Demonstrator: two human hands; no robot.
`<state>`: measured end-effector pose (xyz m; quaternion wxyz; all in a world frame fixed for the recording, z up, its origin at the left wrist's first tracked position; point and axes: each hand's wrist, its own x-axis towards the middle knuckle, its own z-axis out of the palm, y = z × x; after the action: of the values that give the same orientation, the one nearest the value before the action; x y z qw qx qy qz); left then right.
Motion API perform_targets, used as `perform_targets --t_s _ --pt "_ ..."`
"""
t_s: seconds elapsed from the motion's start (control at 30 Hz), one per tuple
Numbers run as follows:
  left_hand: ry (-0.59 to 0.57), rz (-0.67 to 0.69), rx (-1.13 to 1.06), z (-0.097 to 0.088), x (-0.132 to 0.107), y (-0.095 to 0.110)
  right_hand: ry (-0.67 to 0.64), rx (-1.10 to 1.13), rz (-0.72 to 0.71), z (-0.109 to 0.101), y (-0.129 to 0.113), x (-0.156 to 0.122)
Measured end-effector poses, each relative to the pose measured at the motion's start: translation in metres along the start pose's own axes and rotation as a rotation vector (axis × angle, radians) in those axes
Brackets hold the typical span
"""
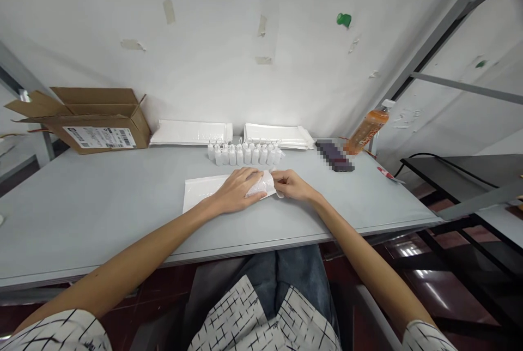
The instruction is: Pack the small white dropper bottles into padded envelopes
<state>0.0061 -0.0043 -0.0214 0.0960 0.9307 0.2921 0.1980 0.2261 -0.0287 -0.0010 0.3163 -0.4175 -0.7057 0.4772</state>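
Note:
A white bubble-wrap bundle [261, 185] lies on a flat white padded mailer [204, 190] on the grey table [102, 209]. My left hand [237, 190] presses over the bundle's left part, with the fingers curled on top of it. My right hand [292, 186] pinches the bundle's right end between thumb and fingers. Whatever is inside the wrap is hidden. Just beyond my hands stands a tight row of several small white squeeze bottles [244, 153].
Two stacks of white mailers [190, 133] [278, 136] lie along the wall. An open cardboard box [87, 121] stands at the far left. A blurred dark flat object [334, 156] and a tilted orange drink bottle [366, 128] sit at the right. The table's front edge crosses below my forearms.

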Motion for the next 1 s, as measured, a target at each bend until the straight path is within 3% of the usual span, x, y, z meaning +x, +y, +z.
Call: perform_targets --t_s 0.1,0.23,0.3,0.4,0.57,0.7,0.9,1.0 --pt "0.004 -0.008 -0.004 -0.001 0.000 0.001 0.116 -0.042 0.052 -0.013 -0.003 -0.004" --pt "0.014 -0.010 -0.017 -0.002 0.000 0.002 0.573 -0.070 0.004 -0.042 0.001 -0.005" --pt "0.023 0.000 -0.025 -0.002 0.000 0.002 0.713 -0.111 -0.050 -0.054 0.004 -0.001" --pt "0.025 0.007 -0.023 -0.002 -0.001 0.002 0.717 -0.240 -0.104 -0.063 0.007 0.014" --pt "0.060 -0.001 0.016 -0.004 0.001 0.003 0.678 -0.407 -0.126 -0.059 0.016 0.044" --pt "0.093 0.005 0.031 -0.008 0.002 0.003 0.681 -0.491 -0.163 -0.057 0.019 0.047" --pt "0.082 -0.026 0.044 -0.009 0.003 -0.001 0.817 -0.234 -0.149 -0.063 0.009 0.026" --pt "0.112 -0.043 0.029 -0.009 0.003 -0.002 0.767 -0.033 -0.121 -0.061 0.000 0.019"
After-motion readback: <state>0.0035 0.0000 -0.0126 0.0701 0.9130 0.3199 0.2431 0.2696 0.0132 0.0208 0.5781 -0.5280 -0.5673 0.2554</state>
